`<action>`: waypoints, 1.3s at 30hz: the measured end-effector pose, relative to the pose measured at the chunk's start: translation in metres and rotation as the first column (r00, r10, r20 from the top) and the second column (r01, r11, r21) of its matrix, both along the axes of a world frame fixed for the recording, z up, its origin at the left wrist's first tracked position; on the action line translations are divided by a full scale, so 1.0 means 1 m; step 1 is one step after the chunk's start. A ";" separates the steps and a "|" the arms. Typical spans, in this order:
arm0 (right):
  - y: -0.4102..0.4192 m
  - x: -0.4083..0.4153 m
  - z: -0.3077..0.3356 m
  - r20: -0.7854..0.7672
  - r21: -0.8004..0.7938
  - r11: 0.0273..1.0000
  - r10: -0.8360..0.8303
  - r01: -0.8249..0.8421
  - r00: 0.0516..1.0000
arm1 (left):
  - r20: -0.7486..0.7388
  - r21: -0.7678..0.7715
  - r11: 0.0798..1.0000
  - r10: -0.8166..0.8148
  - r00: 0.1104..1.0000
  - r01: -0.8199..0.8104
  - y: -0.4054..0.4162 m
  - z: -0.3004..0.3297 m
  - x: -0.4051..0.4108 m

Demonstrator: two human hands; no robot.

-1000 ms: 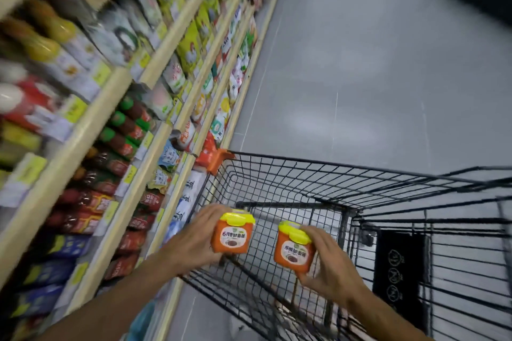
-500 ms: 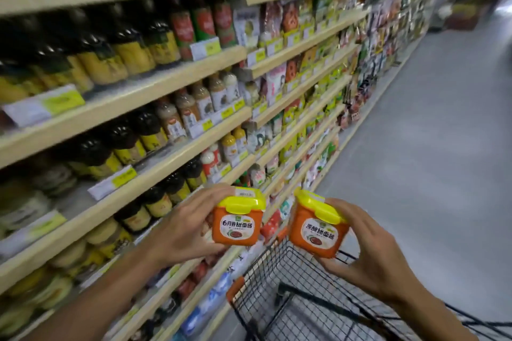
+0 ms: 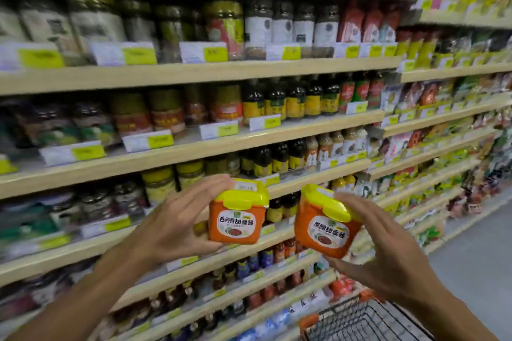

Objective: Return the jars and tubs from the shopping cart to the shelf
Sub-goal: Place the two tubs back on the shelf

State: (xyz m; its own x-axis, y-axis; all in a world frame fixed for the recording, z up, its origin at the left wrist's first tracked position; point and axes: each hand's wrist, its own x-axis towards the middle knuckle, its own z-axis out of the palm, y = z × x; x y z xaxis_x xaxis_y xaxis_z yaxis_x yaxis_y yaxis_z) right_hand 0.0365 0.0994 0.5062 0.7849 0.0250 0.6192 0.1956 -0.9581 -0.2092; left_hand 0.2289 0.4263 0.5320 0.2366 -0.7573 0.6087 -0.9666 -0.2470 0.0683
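Note:
My left hand (image 3: pixel 171 227) grips an orange tub with a yellow lid (image 3: pixel 235 219), held upright in front of the shelves. My right hand (image 3: pixel 385 252) holds a second orange tub with a yellow lid (image 3: pixel 324 230), tilted to the left. The two tubs sit side by side, a small gap apart, level with the middle shelf board (image 3: pixel 83 249). The black wire shopping cart (image 3: pixel 365 321) shows only its front corner at the bottom right, below my right hand.
Long wooden shelves (image 3: pixel 194 72) run across the view, packed with jars, dark sauce bottles and packets behind yellow price tags. Grey aisle floor (image 3: pixel 476 271) lies to the right of the cart.
Both hands have lifted the tubs out of the cart and up to shelf height. My view has swung from the cart up toward the shelves.

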 end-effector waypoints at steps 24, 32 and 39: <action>0.482 0.099 0.034 0.096 -0.132 0.738 0.673 -0.661 0.733 | 0.095 -0.059 0.753 0.657 0.748 -0.655 0.520 0.028 -0.174; 0.583 0.126 0.034 0.081 -0.126 0.632 0.775 -0.765 0.627 | 0.072 -0.092 0.646 0.763 0.642 -0.758 0.608 0.016 -0.203; 0.676 0.165 0.022 0.082 -0.125 0.535 0.845 -0.835 0.529 | 0.074 -0.097 0.542 0.840 0.537 -0.835 0.682 0.006 -0.209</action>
State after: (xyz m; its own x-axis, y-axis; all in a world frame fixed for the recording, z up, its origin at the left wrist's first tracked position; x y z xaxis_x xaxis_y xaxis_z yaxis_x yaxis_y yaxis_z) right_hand 0.2019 0.7755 0.5285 0.3022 0.6749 0.6732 0.9350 -0.3473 -0.0716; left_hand 0.0203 1.1081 0.5379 0.6853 -0.2177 0.6949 -0.3214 -0.9467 0.0204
